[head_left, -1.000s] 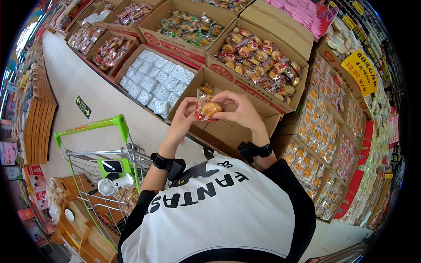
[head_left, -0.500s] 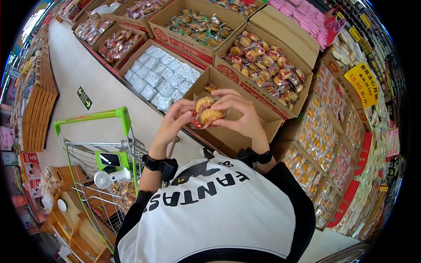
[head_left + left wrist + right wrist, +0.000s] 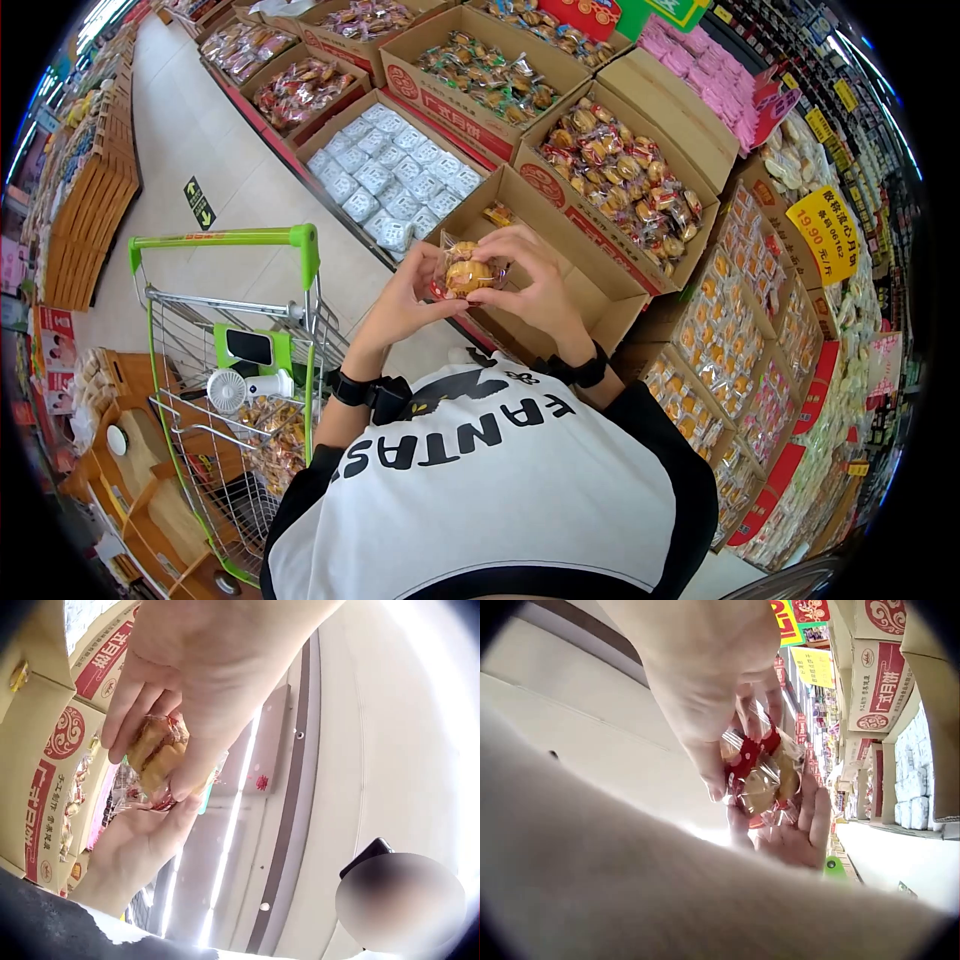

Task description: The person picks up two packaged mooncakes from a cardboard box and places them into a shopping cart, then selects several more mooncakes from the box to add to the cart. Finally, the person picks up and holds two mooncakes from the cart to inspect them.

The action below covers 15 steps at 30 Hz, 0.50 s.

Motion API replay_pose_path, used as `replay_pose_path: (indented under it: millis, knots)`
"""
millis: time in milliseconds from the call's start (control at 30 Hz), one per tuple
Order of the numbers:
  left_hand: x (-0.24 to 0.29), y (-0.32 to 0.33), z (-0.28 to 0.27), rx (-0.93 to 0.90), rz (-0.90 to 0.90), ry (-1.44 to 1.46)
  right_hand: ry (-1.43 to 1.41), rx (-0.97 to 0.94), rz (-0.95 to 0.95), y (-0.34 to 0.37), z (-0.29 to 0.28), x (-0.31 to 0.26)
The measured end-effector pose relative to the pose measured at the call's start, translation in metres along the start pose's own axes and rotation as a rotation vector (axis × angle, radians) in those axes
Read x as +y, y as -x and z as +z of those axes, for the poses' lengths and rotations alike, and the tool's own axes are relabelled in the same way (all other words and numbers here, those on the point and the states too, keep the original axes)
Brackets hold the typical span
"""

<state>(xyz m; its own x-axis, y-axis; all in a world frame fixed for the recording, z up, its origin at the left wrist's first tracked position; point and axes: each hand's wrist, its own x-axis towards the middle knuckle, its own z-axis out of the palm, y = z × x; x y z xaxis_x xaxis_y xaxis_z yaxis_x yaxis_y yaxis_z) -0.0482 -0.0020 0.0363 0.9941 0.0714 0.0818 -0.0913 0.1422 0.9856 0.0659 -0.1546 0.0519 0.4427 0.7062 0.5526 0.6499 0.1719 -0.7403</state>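
Both hands hold wrapped pastries between them, in front of the chest and over the near edge of a mostly bare cardboard box. My left hand grips the clear and red wrapping from the left, and my right hand pinches it from the right. The left wrist view shows the golden pastries between thumb and fingers. Red wrapping with pale dots shows in the right wrist view. A small packet lies in the box's far corner.
A shopping cart with a white fan and bagged pastries stands at the left. Beyond the hands are boxes of white packets and wrapped pastries. A yellow price sign hangs at the right.
The head view has shifted, with the boxes now lower in it. The pastries have turned between the hands, and the right fingers have moved round them; both hands keep their hold.
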Motion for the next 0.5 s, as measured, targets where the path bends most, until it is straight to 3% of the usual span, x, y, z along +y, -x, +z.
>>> replay_pose_path:
  millis: [133,200,367,500]
  knots:
    - [0.006,0.017,-0.003,0.052,-0.014,0.032,-0.057,0.097,0.047,0.007,0.021,-0.01]
    - [0.007,0.029,-0.007,0.071,-0.037,0.049,-0.042,0.125,-0.037,0.002,0.024,-0.019]
    - [0.004,0.056,-0.017,0.082,0.048,0.048,0.03,0.04,-0.114,0.001,0.042,-0.036]
    - [0.003,0.085,-0.03,0.121,0.065,-0.049,-0.033,-0.044,-0.073,-0.001,0.062,-0.046]
